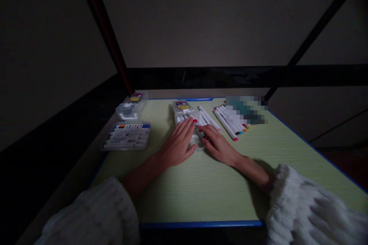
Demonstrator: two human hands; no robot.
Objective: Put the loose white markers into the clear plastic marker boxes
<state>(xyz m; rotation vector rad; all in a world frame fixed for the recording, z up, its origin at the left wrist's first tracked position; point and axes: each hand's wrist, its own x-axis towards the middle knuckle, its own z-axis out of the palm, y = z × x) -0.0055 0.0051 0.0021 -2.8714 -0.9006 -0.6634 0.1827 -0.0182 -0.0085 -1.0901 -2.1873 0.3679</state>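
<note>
A clear plastic marker case [176, 110] with a coloured label lies at the middle of the table, white markers [181, 117] showing at its near end. My left hand [179, 143] rests palm down over that near end, fingers stretched together across the markers and thumb apart. Close by on the right is my right hand [220, 147], its index finger reaching to the markers by the left fingertips, thumb spread. A red marker end [194, 121] shows at the left fingertips. Under and between the hands lies a clear plastic part [198, 143], partly covered.
Loose white markers [211, 118] lie right of the case, and a row of capped markers [227, 123] beyond them, beside a pixelated patch. At left stand a clear case with a handle [129, 111] and a filled marker case [126, 138]. The table [201, 195] has a blue edge.
</note>
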